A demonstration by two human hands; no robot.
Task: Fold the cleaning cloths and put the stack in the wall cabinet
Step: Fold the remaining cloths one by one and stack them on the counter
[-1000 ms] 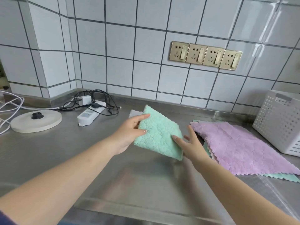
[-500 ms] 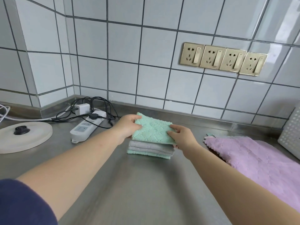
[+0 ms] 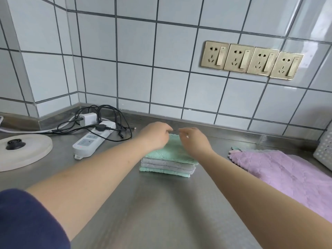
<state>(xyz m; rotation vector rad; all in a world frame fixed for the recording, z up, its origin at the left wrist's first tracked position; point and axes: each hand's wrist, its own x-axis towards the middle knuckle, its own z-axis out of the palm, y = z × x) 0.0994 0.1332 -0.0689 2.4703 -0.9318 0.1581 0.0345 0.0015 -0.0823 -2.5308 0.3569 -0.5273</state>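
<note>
A stack of folded cloths (image 3: 167,167), grey and green layers, lies on the steel counter (image 3: 161,209). A folded green cloth (image 3: 168,152) sits on top of it. My left hand (image 3: 154,136) and my right hand (image 3: 195,140) lie side by side on that cloth. Their fingers curl over its far edge and seem to pinch it. An unfolded purple cloth (image 3: 280,169) is spread to the right, and a corner of another green cloth (image 3: 235,148) peeks out from under it. No wall cabinet is in view.
A white power strip (image 3: 90,141) with tangled black cables lies left of the stack. A round white kettle base (image 3: 23,153) sits at the far left. A white perforated basket (image 3: 324,150) stands at the right edge. Gold wall sockets (image 3: 251,60) are on the tiled wall.
The folded green cloth went from held in the air to lying on the stack. Both hands shifted from its sides to its far edge.
</note>
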